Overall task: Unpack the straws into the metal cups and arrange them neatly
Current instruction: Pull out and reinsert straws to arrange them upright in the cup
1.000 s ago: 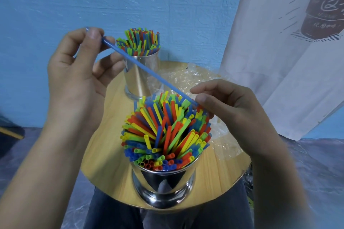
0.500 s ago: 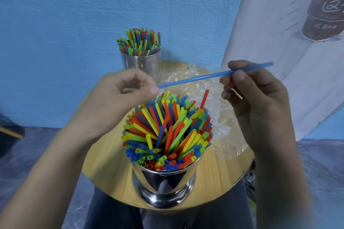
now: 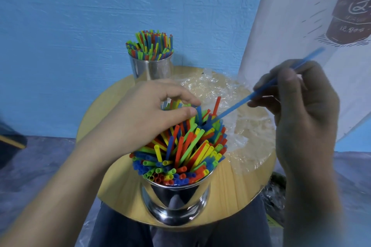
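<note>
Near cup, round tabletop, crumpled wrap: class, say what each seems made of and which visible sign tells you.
Near cup: polished metal, probably steel; its wall mirrors the surroundings.
Round tabletop: wood or wood-look laminate, smooth satin; straight pale grain lines.
Crumpled wrap: thin clear plastic film; glossy creases, table visible through it.

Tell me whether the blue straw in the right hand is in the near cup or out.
Barely in: the blue straw slants from the right hand, its lower tip among straws in the near cup; depth unclear.
</note>
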The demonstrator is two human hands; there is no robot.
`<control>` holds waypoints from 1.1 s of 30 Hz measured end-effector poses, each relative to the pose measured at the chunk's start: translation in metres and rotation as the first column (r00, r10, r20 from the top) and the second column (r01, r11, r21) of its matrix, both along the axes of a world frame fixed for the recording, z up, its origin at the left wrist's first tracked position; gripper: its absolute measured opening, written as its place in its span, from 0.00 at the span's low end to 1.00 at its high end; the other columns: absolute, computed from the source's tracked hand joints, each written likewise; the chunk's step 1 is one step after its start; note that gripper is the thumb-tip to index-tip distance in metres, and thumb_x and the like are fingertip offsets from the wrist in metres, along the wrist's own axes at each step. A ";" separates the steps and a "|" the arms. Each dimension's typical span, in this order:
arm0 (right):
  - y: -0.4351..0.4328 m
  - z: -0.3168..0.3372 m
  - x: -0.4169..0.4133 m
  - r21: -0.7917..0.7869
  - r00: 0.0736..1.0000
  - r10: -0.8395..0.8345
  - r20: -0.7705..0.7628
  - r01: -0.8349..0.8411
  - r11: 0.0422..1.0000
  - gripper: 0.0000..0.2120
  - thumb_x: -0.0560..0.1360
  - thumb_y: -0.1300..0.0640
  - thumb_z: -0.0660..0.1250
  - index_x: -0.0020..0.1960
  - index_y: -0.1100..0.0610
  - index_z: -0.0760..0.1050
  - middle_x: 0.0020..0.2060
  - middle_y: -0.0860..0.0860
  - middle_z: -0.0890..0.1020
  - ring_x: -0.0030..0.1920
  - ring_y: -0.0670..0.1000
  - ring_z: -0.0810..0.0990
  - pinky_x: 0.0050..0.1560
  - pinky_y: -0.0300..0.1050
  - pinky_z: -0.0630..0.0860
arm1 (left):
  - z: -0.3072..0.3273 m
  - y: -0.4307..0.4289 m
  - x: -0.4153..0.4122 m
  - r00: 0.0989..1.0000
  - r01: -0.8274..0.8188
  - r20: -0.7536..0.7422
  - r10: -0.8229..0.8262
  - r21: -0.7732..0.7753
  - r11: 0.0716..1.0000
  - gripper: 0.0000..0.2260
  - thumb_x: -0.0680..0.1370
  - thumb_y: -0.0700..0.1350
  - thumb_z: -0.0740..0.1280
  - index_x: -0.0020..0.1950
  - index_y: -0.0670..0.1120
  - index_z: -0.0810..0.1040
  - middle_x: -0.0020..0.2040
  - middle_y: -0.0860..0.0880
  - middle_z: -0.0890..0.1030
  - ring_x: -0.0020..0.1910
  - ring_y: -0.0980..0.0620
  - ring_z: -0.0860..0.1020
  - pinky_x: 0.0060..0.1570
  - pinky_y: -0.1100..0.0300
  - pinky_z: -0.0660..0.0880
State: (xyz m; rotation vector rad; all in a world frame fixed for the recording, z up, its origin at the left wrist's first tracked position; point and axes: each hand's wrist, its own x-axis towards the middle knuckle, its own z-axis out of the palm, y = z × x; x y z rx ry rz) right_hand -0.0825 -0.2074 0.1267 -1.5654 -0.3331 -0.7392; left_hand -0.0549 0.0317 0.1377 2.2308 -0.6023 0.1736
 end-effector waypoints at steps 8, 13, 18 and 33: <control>0.017 0.004 -0.006 -0.082 0.971 0.163 -0.172 -0.179 0.980 0.09 0.82 0.65 0.66 0.60 0.55 0.74 0.40 0.54 0.85 0.43 0.52 0.86 0.46 0.43 0.81 | -0.001 -0.007 -0.002 0.999 -0.035 0.022 0.035 0.000 0.999 0.03 0.75 0.54 0.76 0.48 0.60 0.86 0.47 0.64 0.81 0.52 0.63 0.78 0.56 0.54 0.75; 0.020 0.001 -0.009 -0.076 0.972 0.157 -0.173 -0.172 0.982 0.20 0.79 0.65 0.71 0.64 0.48 0.70 0.40 0.55 0.86 0.41 0.53 0.85 0.46 0.43 0.81 | 0.002 -0.011 -0.002 1.000 -0.015 0.012 0.015 -0.019 1.000 0.05 0.72 0.59 0.76 0.46 0.60 0.86 0.47 0.63 0.82 0.51 0.61 0.78 0.55 0.49 0.76; 0.019 -0.005 -0.008 -0.174 0.966 0.154 -0.210 -0.192 0.966 0.09 0.80 0.60 0.69 0.56 0.48 0.79 0.40 0.49 0.86 0.41 0.50 0.84 0.46 0.42 0.81 | 0.004 -0.014 0.000 0.999 0.005 0.054 -0.003 -0.030 1.000 0.08 0.70 0.61 0.73 0.46 0.60 0.85 0.45 0.60 0.81 0.50 0.56 0.79 0.53 0.45 0.76; 0.019 -0.012 -0.009 -0.205 0.941 0.184 -0.282 -0.247 0.947 0.08 0.78 0.62 0.72 0.46 0.50 0.82 0.40 0.43 0.85 0.43 0.46 0.84 0.44 0.42 0.81 | 0.002 -0.015 0.001 0.993 0.059 0.100 -0.057 -0.020 0.998 0.05 0.73 0.57 0.73 0.46 0.59 0.85 0.46 0.57 0.81 0.51 0.54 0.79 0.55 0.48 0.75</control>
